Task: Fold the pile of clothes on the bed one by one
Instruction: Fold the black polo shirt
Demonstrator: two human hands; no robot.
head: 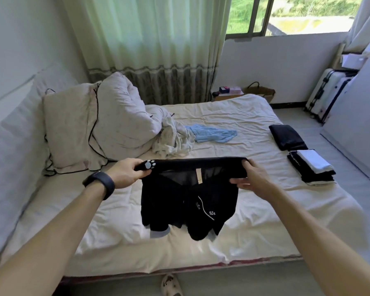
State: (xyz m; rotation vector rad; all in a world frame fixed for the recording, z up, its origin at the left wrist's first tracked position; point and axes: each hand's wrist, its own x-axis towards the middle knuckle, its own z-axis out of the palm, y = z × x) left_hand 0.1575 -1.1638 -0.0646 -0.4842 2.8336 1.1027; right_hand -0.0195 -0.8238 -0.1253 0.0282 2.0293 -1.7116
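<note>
The left hand (pixel 124 173) and right hand (pixel 252 179) each grip one end of the waistband of the black shorts (pixel 179 201), which hang over the white bed (pixel 254 116). Farther off, at the bed's right edge, lie folded dark clothes (pixel 312 167), and a blue garment (pixel 212 133) lies mid-bed. Beyond stands a brown bag (pixel 261 91) below the window (pixel 286 16) — its contents hidden.

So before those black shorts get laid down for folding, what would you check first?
1. Grip of left hand on one waistband end: ok.
2. Grip of right hand on the other end: ok.
3. Legs of the black shorts hanging smooth: not ok, bunched.
4. Bare sheet of the bed beneath them: ok.
5. Hem clear of the sheet: cannot tell.
</note>
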